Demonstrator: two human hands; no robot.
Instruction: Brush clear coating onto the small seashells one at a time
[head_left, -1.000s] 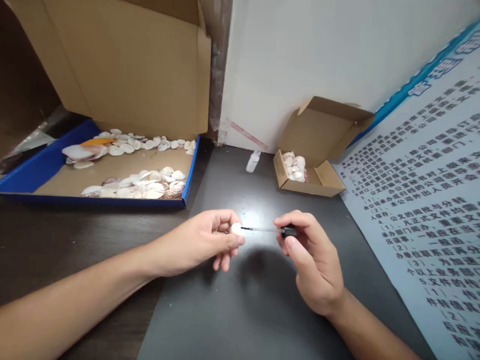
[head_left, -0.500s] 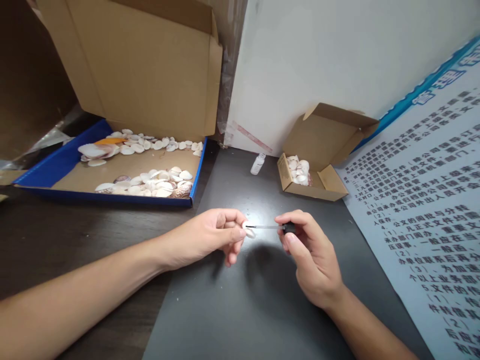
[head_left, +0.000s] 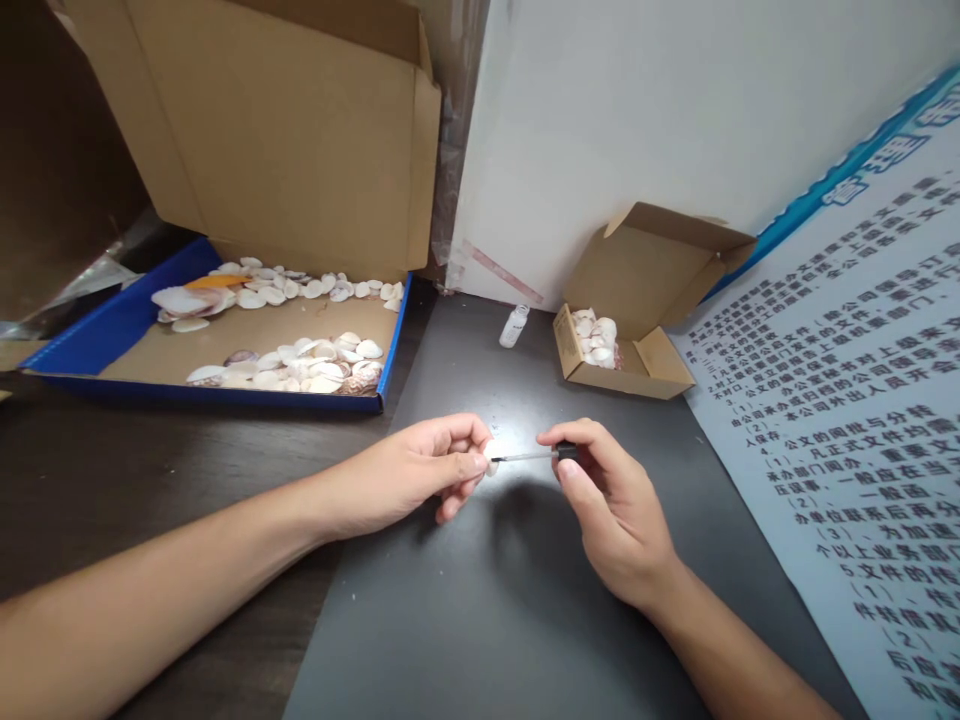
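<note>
My left hand (head_left: pixel 446 462) pinches a small white seashell (head_left: pixel 492 452) between thumb and fingers, above the dark grey mat (head_left: pixel 420 620). My right hand (head_left: pixel 611 510) grips the black cap of a brush applicator (head_left: pixel 564 452), its thin pale stem pointing left. The brush's dark tip meets the face of the shell. Behind the hands a small clear bottle (head_left: pixel 514 327) with a white label stands uncapped on the mat.
An open blue-edged cardboard box (head_left: pixel 315 402) at the left holds many shells and one orange piece. At the back right, a smaller open carton (head_left: pixel 630 380) contains white shells. A printed sheet (head_left: pixel 847 430) covers the right side, beside a white wall (head_left: pixel 637 100).
My right hand and the brush have shifted slightly left. The shell has tilted in my left fingers, so more of its face shows.
</note>
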